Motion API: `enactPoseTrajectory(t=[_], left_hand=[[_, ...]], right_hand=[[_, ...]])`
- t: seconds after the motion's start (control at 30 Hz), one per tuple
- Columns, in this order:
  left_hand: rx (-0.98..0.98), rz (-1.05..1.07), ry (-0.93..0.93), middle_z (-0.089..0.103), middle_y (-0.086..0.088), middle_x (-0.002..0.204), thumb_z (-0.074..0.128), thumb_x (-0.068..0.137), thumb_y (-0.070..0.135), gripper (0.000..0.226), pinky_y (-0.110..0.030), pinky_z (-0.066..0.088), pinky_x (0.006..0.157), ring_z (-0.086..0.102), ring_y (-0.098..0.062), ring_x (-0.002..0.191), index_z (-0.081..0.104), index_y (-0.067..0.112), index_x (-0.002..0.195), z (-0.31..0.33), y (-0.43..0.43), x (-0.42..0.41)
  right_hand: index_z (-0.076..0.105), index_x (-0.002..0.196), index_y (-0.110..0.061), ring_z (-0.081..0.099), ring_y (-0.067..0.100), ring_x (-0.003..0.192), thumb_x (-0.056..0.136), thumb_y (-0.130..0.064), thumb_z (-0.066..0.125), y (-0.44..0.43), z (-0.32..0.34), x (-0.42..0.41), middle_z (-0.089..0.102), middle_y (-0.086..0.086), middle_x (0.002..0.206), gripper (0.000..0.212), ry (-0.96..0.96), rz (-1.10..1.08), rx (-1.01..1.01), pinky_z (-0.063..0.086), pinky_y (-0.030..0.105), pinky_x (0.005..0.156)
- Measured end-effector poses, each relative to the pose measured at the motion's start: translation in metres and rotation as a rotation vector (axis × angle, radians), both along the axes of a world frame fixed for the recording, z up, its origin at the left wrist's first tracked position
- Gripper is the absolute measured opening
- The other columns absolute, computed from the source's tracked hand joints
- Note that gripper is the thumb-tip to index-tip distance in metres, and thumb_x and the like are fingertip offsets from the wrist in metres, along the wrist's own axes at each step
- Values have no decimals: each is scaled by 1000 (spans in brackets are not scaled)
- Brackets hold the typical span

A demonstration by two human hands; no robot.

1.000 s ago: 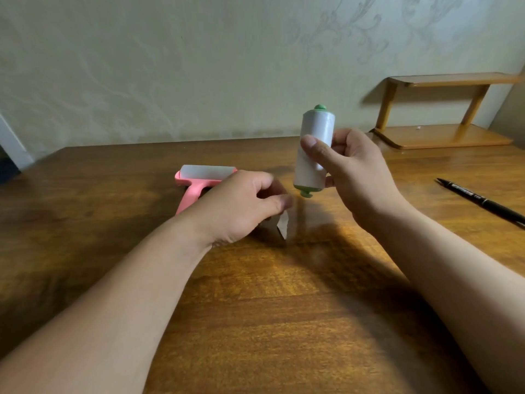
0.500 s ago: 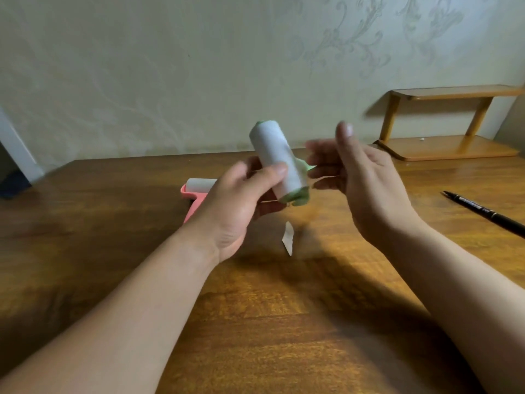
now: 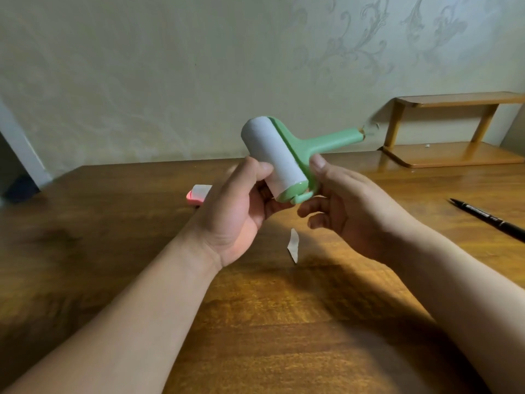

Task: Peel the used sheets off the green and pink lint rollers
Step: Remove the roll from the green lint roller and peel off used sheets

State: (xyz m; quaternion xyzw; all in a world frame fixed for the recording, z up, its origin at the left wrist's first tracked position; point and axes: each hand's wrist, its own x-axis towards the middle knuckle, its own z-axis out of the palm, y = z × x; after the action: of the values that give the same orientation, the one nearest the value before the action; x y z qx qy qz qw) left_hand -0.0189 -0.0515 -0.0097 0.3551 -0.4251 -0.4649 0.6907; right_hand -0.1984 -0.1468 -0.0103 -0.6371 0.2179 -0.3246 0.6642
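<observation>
We hold the green lint roller [image 3: 284,157] up off the table [image 3: 255,322], between both hands and straight ahead of us. Its roll runs on a slant, far end up and to the left, near end down toward us; the handle sticks out to the right, toward the wooden shelf [image 3: 454,155]. Our left hand [image 3: 238,211] wraps the near part of the roll, thumb across the white sheet. Our right hand [image 3: 346,211] pinches the green frame at the near end, thumb on top, fingers curled beneath. No loose sheet edge shows, so we judge the roll needs turning to find it. A paper scrap [image 3: 293,245] lies below the hands, the pink lint roller [image 3: 199,194] behind the left hand, mostly hidden, and a pen [image 3: 488,220] well apart to the right; a sheet can be pulled toward us
</observation>
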Motion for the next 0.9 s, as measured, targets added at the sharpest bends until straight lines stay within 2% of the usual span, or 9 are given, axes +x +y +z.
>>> enactPoseTrajectory(t=[0.17, 0.33, 0.4, 0.47, 0.53, 0.63, 0.7, 0.77, 0.9], left_hand=[[-2, 83, -63, 79, -11, 122, 69, 94, 23, 50, -42, 66, 93, 76, -27, 113, 61, 8, 141, 0, 0, -4], [-16, 76, -48, 82, -8, 121, 75, 94, 22, 54, -30, 65, 79, 82, -22, 105, 58, 13, 144, 6, 3, -6], [-10, 97, -79, 84, -6, 118, 84, 93, 23, 57, -31, 65, 79, 82, -23, 105, 56, 16, 142, 6, 3, -7], [8, 148, -142, 86, -1, 111, 97, 81, 35, 73, -34, 60, 83, 80, -22, 105, 54, 19, 139, 6, 3, -9], [26, 189, -167, 85, 0, 111, 89, 69, 49, 84, -35, 54, 87, 76, -21, 106, 56, 19, 141, 7, 4, -11], [18, 131, -120, 75, -19, 127, 79, 101, 46, 55, -41, 51, 95, 68, -24, 113, 67, 12, 143, 7, 4, -9], [21, 108, -95, 73, -21, 128, 61, 105, 40, 43, -46, 51, 101, 65, -27, 116, 74, 12, 136, 4, 4, -5], [23, 107, -114, 72, -26, 133, 59, 107, 36, 43, -54, 48, 112, 64, -31, 122, 75, 8, 136, 3, 4, -3], [12, 108, -135, 79, -9, 125, 64, 103, 36, 42, -50, 53, 108, 72, -23, 116, 73, 9, 134, 5, 4, -1]], right_hand=[[65, 114, -8, 69, 15, 79, 94, -32, 79, 0, -1, 4, 73, 6, 93, 35, -142, 18, 39, 55, 27, 64], [63, 121, -4, 70, 15, 79, 100, -29, 72, 1, 3, 1, 72, 8, 96, 34, -214, 83, 86, 56, 26, 65], [63, 124, -3, 69, 16, 80, 102, -31, 68, 2, 4, 1, 71, 8, 96, 36, -209, 97, 87, 56, 26, 66], [66, 115, -4, 70, 17, 80, 98, -29, 70, 2, 3, 1, 73, 7, 94, 30, -209, 79, 89, 57, 27, 66], [67, 107, -8, 71, 17, 79, 93, -28, 71, 1, 3, 1, 74, 6, 92, 25, -212, 66, 85, 57, 27, 65], [66, 112, -8, 70, 14, 78, 93, -29, 71, 0, 3, 2, 74, 4, 91, 29, -222, 60, 65, 56, 26, 65], [67, 112, -8, 70, 13, 78, 93, -30, 71, -1, 3, 2, 74, 3, 91, 29, -222, 58, 60, 56, 26, 64], [68, 117, -7, 68, 15, 81, 96, -31, 69, -1, 2, 2, 74, 4, 94, 31, -217, 62, 63, 56, 26, 65], [69, 127, -5, 66, 18, 86, 101, -32, 64, -1, 0, 3, 73, 8, 102, 38, -216, 77, 82, 57, 27, 67]])
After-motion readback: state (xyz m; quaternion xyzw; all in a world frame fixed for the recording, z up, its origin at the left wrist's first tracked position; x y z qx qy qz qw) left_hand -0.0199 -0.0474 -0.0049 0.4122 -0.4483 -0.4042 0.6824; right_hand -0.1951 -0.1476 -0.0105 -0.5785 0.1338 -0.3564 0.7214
